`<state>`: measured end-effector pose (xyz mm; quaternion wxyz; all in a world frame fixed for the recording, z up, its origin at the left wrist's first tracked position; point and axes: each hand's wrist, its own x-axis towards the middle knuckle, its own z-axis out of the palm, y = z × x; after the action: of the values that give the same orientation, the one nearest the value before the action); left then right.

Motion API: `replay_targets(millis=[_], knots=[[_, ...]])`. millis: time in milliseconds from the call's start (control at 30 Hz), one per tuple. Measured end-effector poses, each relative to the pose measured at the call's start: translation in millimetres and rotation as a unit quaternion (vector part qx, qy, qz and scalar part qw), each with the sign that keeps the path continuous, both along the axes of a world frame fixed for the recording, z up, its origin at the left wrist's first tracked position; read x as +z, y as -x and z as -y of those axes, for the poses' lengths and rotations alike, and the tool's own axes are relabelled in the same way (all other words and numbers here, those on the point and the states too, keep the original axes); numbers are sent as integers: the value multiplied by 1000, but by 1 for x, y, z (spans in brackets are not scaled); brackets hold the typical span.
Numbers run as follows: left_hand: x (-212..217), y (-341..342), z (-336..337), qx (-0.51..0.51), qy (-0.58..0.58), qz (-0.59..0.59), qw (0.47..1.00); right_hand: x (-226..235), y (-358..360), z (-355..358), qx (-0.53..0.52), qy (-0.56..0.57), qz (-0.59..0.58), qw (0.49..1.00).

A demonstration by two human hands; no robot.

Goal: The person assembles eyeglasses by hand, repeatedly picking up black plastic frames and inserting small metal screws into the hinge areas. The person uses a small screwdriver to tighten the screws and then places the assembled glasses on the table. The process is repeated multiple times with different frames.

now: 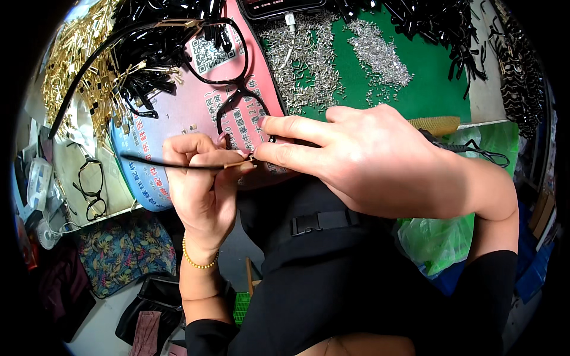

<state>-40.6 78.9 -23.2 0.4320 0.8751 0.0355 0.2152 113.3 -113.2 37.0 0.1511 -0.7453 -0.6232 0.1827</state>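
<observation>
A black eyeglass frame [245,56] is held over the table's near edge, one rim standing up and the other mostly behind my right hand. One black temple [80,76] reaches out from its far corner to the left. My left hand [202,172] is closed on a second temple [157,161], dark with a gold-coloured end, pinched between thumb and fingers. My right hand [368,157] has its fingers bent onto the frame's near corner, where the temple's end meets it. Both hands' fingertips come together there. Whether a screw sits in that joint is too small to tell.
Heaps of gold temple parts [74,65] and black temples [160,44] lie far left, more black pieces [439,24] far right. Small silver screws [306,65] and clear bits [380,53] cover a green mat [442,98]. A phone [282,7] with a white cable lies behind.
</observation>
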Motion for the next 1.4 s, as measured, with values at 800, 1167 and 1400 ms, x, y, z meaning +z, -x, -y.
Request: replay_targets(millis=[800, 1167, 1400], knots=[[51, 15, 6, -10, 250, 182, 951, 5, -9, 4, -149, -48, -416, 896], [69, 56, -112, 472, -358, -171, 787, -32, -6, 34, -224, -78, -604, 761], [20, 86, -214, 436, -382, -131, 804, -34, 2, 32, -211, -132, -573, 781]])
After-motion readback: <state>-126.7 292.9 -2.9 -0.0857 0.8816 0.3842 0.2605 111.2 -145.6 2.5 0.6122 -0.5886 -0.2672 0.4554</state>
